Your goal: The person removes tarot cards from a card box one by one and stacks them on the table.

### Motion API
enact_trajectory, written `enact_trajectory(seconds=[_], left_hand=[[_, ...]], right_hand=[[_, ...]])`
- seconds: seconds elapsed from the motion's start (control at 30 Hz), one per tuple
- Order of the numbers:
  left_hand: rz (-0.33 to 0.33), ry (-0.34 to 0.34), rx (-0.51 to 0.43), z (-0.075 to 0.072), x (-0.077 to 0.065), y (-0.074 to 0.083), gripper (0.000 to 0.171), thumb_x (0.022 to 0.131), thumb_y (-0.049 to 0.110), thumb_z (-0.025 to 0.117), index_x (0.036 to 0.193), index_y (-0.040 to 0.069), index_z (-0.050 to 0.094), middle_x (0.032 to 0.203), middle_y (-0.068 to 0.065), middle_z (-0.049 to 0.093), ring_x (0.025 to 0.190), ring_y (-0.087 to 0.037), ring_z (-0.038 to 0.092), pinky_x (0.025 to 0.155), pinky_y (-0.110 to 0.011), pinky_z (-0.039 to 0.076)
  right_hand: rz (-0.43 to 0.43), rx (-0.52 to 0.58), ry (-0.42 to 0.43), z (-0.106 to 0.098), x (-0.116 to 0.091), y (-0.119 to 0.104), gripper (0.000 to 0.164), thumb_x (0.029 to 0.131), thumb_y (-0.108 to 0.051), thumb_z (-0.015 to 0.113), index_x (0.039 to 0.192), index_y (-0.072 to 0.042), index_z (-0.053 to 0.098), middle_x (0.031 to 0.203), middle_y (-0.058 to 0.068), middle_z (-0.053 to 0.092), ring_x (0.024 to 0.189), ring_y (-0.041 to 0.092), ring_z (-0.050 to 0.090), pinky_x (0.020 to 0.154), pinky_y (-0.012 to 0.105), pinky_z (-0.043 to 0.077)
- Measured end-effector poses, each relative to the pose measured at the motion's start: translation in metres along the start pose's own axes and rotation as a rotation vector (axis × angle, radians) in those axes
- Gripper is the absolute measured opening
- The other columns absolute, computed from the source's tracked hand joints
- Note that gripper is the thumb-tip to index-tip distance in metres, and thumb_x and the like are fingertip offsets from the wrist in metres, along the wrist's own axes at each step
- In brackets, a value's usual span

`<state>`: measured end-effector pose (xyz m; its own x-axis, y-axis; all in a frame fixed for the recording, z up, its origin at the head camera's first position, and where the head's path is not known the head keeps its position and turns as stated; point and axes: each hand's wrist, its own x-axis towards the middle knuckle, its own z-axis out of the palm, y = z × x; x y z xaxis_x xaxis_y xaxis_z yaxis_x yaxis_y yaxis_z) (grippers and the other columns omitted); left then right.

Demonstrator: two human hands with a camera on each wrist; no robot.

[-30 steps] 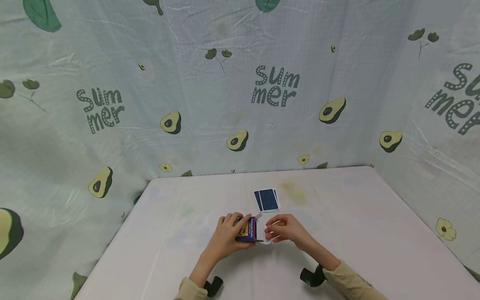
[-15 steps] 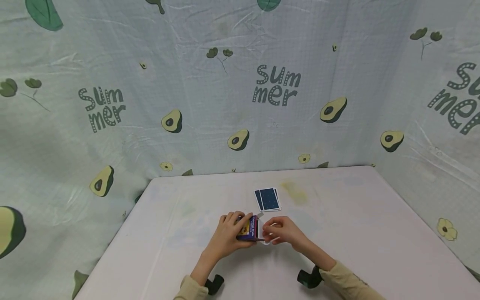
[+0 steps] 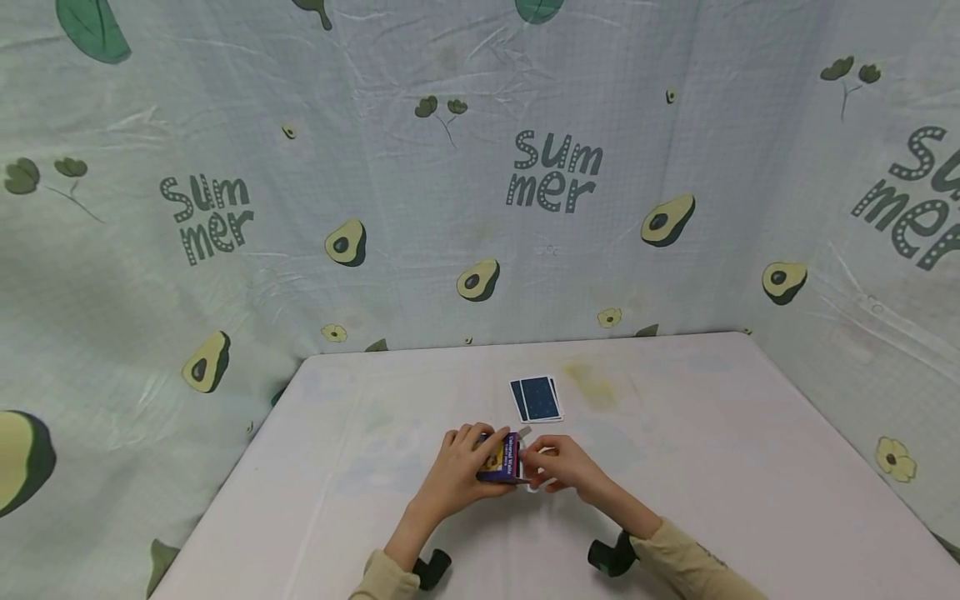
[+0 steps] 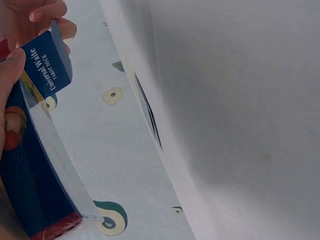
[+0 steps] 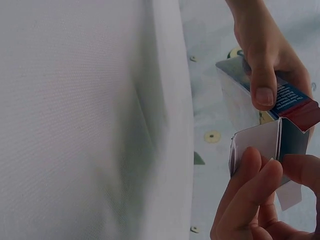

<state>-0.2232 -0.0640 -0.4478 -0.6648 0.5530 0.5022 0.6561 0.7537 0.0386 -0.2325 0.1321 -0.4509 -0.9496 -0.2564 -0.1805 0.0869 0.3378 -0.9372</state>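
Observation:
A blue tarot deck box (image 3: 501, 457) lies on its side in my left hand (image 3: 456, 467), its end with the lid turned to the right. The left thumb (image 5: 264, 90) presses one face of the box in the right wrist view, the fingers going round the other side. My right hand (image 3: 564, 465) is at that end of the box. Its bent fingers and thumb pinch a white-lined flap (image 5: 257, 140), with red and blue flaps beside it. In the left wrist view the flap panel (image 4: 47, 67) reads "Universal Waite Tarot Deck". What is inside the box is hidden.
Beyond the box, several blue-backed cards (image 3: 540, 398) lie in a slightly fanned pile on the white-covered table (image 3: 360, 483). A curtain (image 3: 420, 183) with avocado prints hangs behind the table and at both sides. Black wrist cameras (image 3: 611, 557) sit on both forearms.
My right hand has moved left, up against the end of the box, and its fingers have closed on the flap. The left hand keeps holding the box almost in place. The card pile is unmoved.

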Motion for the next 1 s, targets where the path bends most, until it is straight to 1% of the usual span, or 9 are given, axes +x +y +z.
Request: enact_trajectory(seconds=[0.27,0.53,0.7,1.0], left_hand=[[0.009,-0.001,0.0,-0.0003,0.0005,0.0003,0.074,0.064,0.051,0.074,0.127,0.021,0.049,0.107,0.001,0.052,0.097,-0.015,0.048,0.081,-0.035,0.038],[0.018,0.004,0.016,0.0,0.0012,-0.0005,0.074,0.063,0.05,0.074,0.127,0.021,0.05,0.108,0.0,0.052,0.097,-0.016,0.048,0.08,-0.034,0.038],[0.013,-0.007,0.014,0.0003,0.0014,-0.0001,0.073,0.064,0.05,0.074,0.127,0.021,0.05,0.108,0.0,0.052,0.098,-0.016,0.048,0.081,-0.035,0.039],[-0.002,-0.019,0.006,-0.0001,0.0018,0.0019,0.073,0.064,0.05,0.074,0.127,0.022,0.05,0.108,0.001,0.053,0.097,-0.014,0.048,0.081,-0.034,0.038]], right_hand=[[0.029,-0.027,0.003,-0.0001,0.0014,-0.0026,0.025,0.085,-0.028,0.057,0.09,-0.003,0.061,0.073,0.004,0.065,0.058,0.012,0.061,0.05,0.023,0.048],[0.028,-0.033,-0.012,-0.0013,0.0041,-0.0046,0.027,0.085,-0.029,0.058,0.09,-0.003,0.062,0.073,0.004,0.064,0.056,0.011,0.06,0.048,0.022,0.046],[0.032,-0.035,-0.026,-0.002,0.0055,-0.0049,0.027,0.085,-0.028,0.058,0.09,-0.002,0.062,0.071,0.003,0.063,0.055,0.01,0.06,0.048,0.021,0.047],[0.038,-0.033,-0.027,-0.0017,0.0049,-0.0053,0.022,0.082,-0.024,0.06,0.086,-0.002,0.062,0.071,0.004,0.063,0.057,0.012,0.061,0.049,0.022,0.047]])
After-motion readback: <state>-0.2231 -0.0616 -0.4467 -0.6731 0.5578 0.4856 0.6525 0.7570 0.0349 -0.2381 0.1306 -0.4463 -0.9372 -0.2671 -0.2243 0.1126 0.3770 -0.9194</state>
